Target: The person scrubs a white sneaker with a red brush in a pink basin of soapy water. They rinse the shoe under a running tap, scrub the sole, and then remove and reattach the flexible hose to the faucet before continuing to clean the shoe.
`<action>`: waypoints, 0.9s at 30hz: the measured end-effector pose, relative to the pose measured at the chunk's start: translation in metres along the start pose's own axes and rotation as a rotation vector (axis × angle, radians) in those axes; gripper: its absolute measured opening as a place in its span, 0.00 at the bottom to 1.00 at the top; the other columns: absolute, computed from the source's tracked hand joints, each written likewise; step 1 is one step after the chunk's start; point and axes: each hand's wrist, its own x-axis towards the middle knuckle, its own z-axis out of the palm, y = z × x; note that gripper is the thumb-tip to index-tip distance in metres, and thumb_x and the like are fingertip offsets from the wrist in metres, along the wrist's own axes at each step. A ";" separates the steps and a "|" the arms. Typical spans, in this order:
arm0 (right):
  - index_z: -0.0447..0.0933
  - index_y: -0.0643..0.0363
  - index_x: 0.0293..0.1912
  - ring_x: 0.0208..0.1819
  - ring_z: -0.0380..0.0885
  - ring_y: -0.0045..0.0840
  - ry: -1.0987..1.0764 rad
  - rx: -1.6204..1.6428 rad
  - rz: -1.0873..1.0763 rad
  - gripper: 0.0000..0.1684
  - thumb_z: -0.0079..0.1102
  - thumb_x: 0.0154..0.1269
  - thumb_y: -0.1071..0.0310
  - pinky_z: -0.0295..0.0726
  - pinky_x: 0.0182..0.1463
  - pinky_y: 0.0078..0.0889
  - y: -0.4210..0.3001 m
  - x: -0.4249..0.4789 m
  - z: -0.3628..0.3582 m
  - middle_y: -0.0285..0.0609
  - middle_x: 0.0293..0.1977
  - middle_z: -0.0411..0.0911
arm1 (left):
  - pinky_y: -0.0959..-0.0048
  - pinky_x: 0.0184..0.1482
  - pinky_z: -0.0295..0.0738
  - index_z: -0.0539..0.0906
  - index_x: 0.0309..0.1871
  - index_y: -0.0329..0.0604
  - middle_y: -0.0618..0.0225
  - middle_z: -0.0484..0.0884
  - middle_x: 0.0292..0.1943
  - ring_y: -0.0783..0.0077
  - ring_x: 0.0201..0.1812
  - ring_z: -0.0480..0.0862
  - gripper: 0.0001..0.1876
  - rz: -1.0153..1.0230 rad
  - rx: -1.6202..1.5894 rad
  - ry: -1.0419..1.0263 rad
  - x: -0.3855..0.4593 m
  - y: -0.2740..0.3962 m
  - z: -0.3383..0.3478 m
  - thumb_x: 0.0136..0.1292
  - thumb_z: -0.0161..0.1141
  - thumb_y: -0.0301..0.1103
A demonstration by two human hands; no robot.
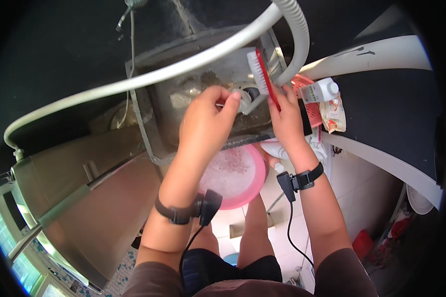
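My right hand (285, 113) is closed around the red handle of a scrub brush (261, 72), whose white bristles face left. My left hand (213, 111) pinches a small whitish piece (242, 101) between thumb and forefinger; what it is exactly cannot be made out. Both hands are over a grimy stone sink (145, 122), near the drain opening and the lower end of a grey corrugated hose (295, 41). Under the sink's front edge, between my forearms, is a pink basin (260, 178) of sudsy water.
A white hose (163, 72) arches across the sink. To the right are a coral plastic basket (312, 111), a white bottle (321, 90), a printed packet (333, 115) and a thick white pipe (371, 55). More bottles stand below, beside the basin. A brown appliance (70, 178) is at left.
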 end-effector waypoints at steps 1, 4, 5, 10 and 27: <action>0.73 0.54 0.66 0.63 0.70 0.54 0.009 0.021 -0.004 0.29 0.58 0.66 0.75 0.73 0.65 0.42 0.000 -0.002 0.001 0.62 0.62 0.68 | 0.66 0.36 0.77 0.83 0.38 0.37 0.58 0.84 0.32 0.65 0.30 0.83 0.15 0.038 -0.067 -0.003 -0.015 0.027 -0.016 0.66 0.64 0.43; 0.73 0.54 0.66 0.62 0.72 0.53 0.002 0.038 0.040 0.29 0.58 0.65 0.76 0.74 0.64 0.42 -0.005 -0.004 0.000 0.62 0.62 0.68 | 0.69 0.35 0.76 0.83 0.38 0.40 0.64 0.83 0.36 0.67 0.29 0.81 0.07 0.465 0.145 0.251 -0.025 0.087 -0.056 0.60 0.68 0.30; 0.73 0.54 0.66 0.61 0.72 0.53 0.000 0.062 0.044 0.29 0.58 0.65 0.76 0.74 0.64 0.42 -0.005 -0.002 -0.001 0.62 0.63 0.68 | 0.68 0.37 0.77 0.84 0.41 0.41 0.65 0.84 0.39 0.66 0.31 0.81 0.08 0.612 0.242 0.342 -0.013 0.100 -0.070 0.58 0.68 0.28; 0.74 0.54 0.65 0.60 0.73 0.52 0.011 0.093 0.004 0.28 0.59 0.64 0.76 0.75 0.63 0.42 -0.002 -0.008 -0.006 0.61 0.62 0.68 | 0.66 0.48 0.78 0.80 0.64 0.54 0.67 0.84 0.52 0.65 0.40 0.81 0.24 1.033 0.958 0.282 0.044 0.142 -0.122 0.63 0.65 0.29; 0.73 0.53 0.66 0.55 0.77 0.50 0.056 0.018 -0.114 0.30 0.60 0.64 0.76 0.79 0.58 0.41 0.006 0.009 -0.004 0.57 0.59 0.70 | 0.60 0.48 0.79 0.87 0.45 0.39 0.55 0.87 0.36 0.52 0.42 0.85 0.12 1.109 1.248 0.185 0.053 0.171 -0.131 0.56 0.67 0.29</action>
